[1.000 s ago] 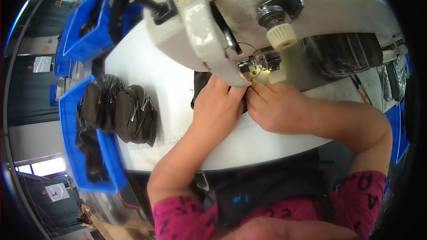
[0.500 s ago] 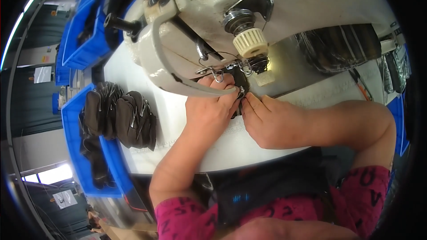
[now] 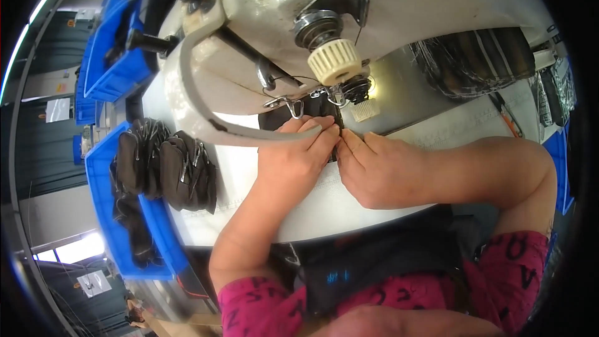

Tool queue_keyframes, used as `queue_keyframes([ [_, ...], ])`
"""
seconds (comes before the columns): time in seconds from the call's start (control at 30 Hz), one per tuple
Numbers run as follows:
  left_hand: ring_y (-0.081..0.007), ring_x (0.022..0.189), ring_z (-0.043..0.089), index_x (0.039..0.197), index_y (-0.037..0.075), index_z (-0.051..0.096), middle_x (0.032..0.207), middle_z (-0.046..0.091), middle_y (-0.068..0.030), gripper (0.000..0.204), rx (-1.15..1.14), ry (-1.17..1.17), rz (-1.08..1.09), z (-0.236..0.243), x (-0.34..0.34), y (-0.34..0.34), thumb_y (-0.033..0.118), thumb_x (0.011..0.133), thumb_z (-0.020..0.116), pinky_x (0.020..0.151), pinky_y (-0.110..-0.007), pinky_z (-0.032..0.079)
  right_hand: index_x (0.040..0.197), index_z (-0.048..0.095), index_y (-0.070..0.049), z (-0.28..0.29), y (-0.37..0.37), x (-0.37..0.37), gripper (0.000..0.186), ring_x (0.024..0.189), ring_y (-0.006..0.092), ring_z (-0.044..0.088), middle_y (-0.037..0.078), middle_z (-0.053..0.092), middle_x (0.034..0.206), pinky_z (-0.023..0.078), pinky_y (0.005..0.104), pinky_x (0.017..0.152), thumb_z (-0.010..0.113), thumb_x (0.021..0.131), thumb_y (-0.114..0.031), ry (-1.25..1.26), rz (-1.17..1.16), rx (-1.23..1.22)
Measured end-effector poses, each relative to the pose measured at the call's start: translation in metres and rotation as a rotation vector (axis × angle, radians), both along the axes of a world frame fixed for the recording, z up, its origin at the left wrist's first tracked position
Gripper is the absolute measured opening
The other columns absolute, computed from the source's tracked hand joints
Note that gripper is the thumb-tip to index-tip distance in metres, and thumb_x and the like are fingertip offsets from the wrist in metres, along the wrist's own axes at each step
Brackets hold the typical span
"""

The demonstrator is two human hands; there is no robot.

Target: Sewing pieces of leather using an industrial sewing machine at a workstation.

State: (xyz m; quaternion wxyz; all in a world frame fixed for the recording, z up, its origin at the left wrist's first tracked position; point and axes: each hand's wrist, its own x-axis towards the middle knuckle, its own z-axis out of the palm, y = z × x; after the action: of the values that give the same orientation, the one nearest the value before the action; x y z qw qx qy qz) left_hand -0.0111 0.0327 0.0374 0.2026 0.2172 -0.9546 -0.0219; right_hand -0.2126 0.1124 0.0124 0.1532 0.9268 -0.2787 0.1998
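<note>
A dark fabric piece (image 3: 272,117) lies on the white table under the head of a sewing machine (image 3: 430,0). My left hand (image 3: 290,162) presses it down with bent fingers, partly behind the machine's curved grey lever (image 3: 209,112). From the right, my right hand (image 3: 380,171) pinches the fabric's edge between thumb and fingertips, close beside the left fingertips. The two hands nearly meet just in front of the thread guides and the cream tension knob (image 3: 335,62). The needle area is hidden behind the machine parts and my fingers.
Several dark zippered pouches (image 3: 184,171) stand at the left, by a blue bin (image 3: 106,162) holding more dark pieces. A stack of dark striped fabric (image 3: 480,62) lies at the back right, near orange-handled snips (image 3: 513,123). More blue bins (image 3: 118,68) are at the far left.
My fingers have shifted slightly on the fabric, and more of it shows to the left of the needle area. The metal zipper part between my hands is now covered. The view has moved a little.
</note>
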Motion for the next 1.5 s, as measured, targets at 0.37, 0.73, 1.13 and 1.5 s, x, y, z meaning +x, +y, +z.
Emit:
queue_keyframes([
  [0.37, -0.0231, 0.088, 0.069, 0.103, 0.005, 0.074, 0.102, 0.073, -0.0047, 0.034, 0.043, -0.016, -0.006, 0.004, -0.001, 0.001, 0.005, 0.070, 0.078, 0.072, -0.033, 0.058, 0.086, 0.075, 0.008, 0.004, -0.003, -0.002, 0.030, 0.092, 0.0398, 0.072, 0.031, 0.074, 0.093, 0.056, 0.0378, 0.066, 0.067, 0.075, -0.019, 0.014, 0.012, -0.003],
  [0.73, -0.0216, 0.087, 0.068, 0.103, 0.006, 0.074, 0.103, 0.073, -0.0037, 0.034, 0.070, -0.037, 0.085, 0.000, -0.002, 0.010, 0.003, 0.070, 0.078, 0.072, -0.031, 0.058, 0.088, 0.073, 0.007, 0.002, -0.002, 0.000, 0.030, 0.092, 0.0398, 0.072, 0.028, 0.073, 0.092, 0.057, 0.0384, 0.072, 0.066, 0.074, -0.018, 0.003, 0.007, 0.012],
  [1.13, -0.0228, 0.088, 0.070, 0.099, 0.008, 0.073, 0.109, 0.074, -0.0034, 0.026, -0.013, 0.010, 0.127, -0.011, -0.009, -0.009, 0.004, 0.073, 0.076, 0.069, -0.034, 0.057, 0.082, 0.070, 0.001, -0.005, -0.015, 0.002, 0.023, 0.085, 0.0314, 0.067, 0.021, 0.070, 0.089, 0.053, 0.0370, 0.066, 0.066, 0.072, -0.018, -0.099, -0.082, 0.042],
  [1.5, -0.0260, 0.081, 0.069, 0.113, 0.004, 0.074, 0.102, 0.075, -0.0087, 0.029, 0.337, 0.149, 0.208, -0.007, 0.006, -0.020, 0.010, 0.086, 0.081, 0.071, -0.034, 0.055, 0.101, 0.071, 0.005, 0.005, -0.017, -0.005, 0.027, 0.110, 0.0349, 0.070, 0.022, 0.072, 0.111, 0.056, 0.0378, 0.073, 0.066, 0.081, -0.014, -0.044, -0.093, 0.165],
])
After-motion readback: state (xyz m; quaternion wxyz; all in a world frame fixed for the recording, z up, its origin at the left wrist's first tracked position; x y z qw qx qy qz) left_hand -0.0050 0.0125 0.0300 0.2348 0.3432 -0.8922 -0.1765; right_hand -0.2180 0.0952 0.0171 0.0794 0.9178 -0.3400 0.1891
